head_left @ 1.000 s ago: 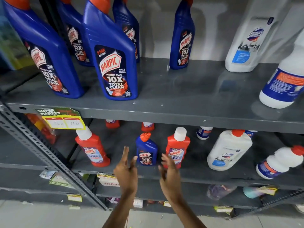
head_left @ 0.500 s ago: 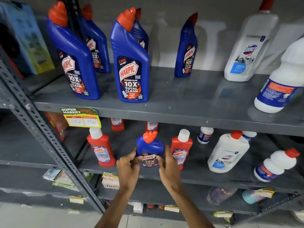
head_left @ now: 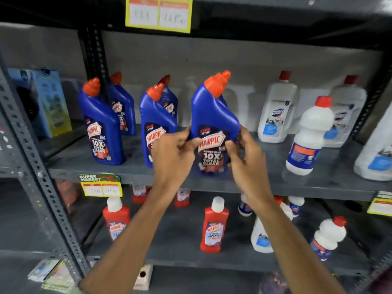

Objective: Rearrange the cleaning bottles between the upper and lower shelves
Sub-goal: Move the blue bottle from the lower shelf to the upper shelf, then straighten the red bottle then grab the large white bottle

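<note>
A blue Harpic bottle (head_left: pixel 213 115) with an orange cap stands at the front of the upper shelf (head_left: pixel 275 185). My left hand (head_left: pixel 172 153) grips its left side and my right hand (head_left: pixel 247 153) grips its right side, both over the label. Other blue Harpic bottles (head_left: pixel 101 128) stand to its left on the same shelf. On the lower shelf (head_left: pixel 182 240) stand red Harpic bottles (head_left: pixel 214 228) with white caps.
White bottles (head_left: pixel 307 134) with red caps fill the right of the upper shelf; more white bottles (head_left: pixel 328 236) sit lower right. A perforated grey upright (head_left: pixel 36 166) runs down the left. Yellow price tags (head_left: pixel 101 186) hang on the shelf edges. A blue box (head_left: pixel 48 102) is far left.
Both hands closed on the small blue bottle on the lower shelf and lifted it up to the upper shelf. The camera view tilted upward.
</note>
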{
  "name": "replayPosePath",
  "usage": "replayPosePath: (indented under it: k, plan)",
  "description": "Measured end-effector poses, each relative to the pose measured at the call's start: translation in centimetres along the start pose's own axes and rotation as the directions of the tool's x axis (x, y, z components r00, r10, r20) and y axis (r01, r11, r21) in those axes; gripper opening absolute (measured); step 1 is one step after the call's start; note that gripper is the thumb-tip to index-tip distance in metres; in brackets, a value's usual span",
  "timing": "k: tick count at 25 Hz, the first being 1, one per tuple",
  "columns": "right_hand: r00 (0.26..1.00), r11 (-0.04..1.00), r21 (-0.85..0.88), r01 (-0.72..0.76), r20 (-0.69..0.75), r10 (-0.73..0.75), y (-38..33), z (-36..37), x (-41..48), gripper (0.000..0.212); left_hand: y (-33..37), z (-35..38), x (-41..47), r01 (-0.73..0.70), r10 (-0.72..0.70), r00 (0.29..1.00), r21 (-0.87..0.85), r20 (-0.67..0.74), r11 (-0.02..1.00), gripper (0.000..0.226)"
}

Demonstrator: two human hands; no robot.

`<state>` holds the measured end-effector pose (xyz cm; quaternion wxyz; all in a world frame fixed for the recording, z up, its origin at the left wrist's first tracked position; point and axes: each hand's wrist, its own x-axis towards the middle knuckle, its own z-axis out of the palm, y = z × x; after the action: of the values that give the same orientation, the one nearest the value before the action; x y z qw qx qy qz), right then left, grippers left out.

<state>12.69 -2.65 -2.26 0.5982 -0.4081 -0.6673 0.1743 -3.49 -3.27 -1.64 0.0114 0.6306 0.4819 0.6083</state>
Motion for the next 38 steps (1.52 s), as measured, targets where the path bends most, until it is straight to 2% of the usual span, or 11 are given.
replayPosePath:
  k: [9,13,16,18,20,22,25,27,29,32,38]
  plan:
    - [0.972,0.97,-0.099,-0.221,0.059,0.227,6.9,1.4,5.4,0.032,-4.3,6.9,3.5,0.161,-0.165,0.984,0.065,0.069,0.985,0.047]
    - [0.977,0.974,-0.105,-0.2,0.051,0.206,7.5,1.5,4.9,0.032,-4.9,7.4,2.2,0.168,-0.165,0.983,-0.02,0.083,0.986,0.013]
    - [0.971,0.975,-0.085,-0.203,0.114,0.212,7.7,0.9,3.0,0.045,-4.9,7.2,0.9,0.194,-0.191,0.978,-0.026,0.085,0.981,0.027]
    - [0.996,0.987,-0.136,-0.084,-0.022,0.082,8.6,0.2,-0.3,0.051,-5.3,6.4,-1.9,0.148,-0.147,0.989,0.021,-0.034,0.989,0.031]
    - [0.957,0.961,-0.237,0.141,-0.216,-0.194,10.5,-0.4,-4.8,0.035,-6.4,6.0,-6.6,0.101,-0.103,0.984,-0.023,-0.147,0.995,0.029]
    - [0.944,0.949,-0.244,0.199,-0.211,-0.253,13.5,-0.6,-9.3,0.019,-7.9,6.4,-12.3,0.155,-0.166,0.98,-0.102,-0.108,0.983,0.022]
    - [0.979,0.969,-0.147,-0.197,-0.088,0.186,18.6,0.1,-13.3,0.034,-11.0,8.9,-17.9,0.329,-0.328,0.944,-0.034,0.025,0.944,0.012]
    - [0.857,0.842,-0.204,-0.499,0.029,0.515,21.9,0.9,-13.8,0.052,-13.0,11.1,-18.9,0.445,-0.453,0.877,0.084,0.158,0.892,0.016]
    - [0.698,0.717,-0.273,-0.641,0.182,0.693,24.1,2.1,-13.6,0.061,-14.6,13.0,-18.9,0.507,-0.549,0.773,0.212,0.319,0.836,0.033]
    - [0.597,0.656,-0.377,-0.654,0.276,0.754,25.3,4.1,-13.7,0.046,-16.2,14.4,-18.6,0.541,-0.548,0.693,0.165,0.469,0.825,0.027]
    - [0.702,0.742,-0.314,-0.592,0.252,0.666,24.0,8.9,-15.1,0.036,-20.7,11.5,-18.9,0.503,-0.568,0.729,0.264,0.382,0.823,0.01]
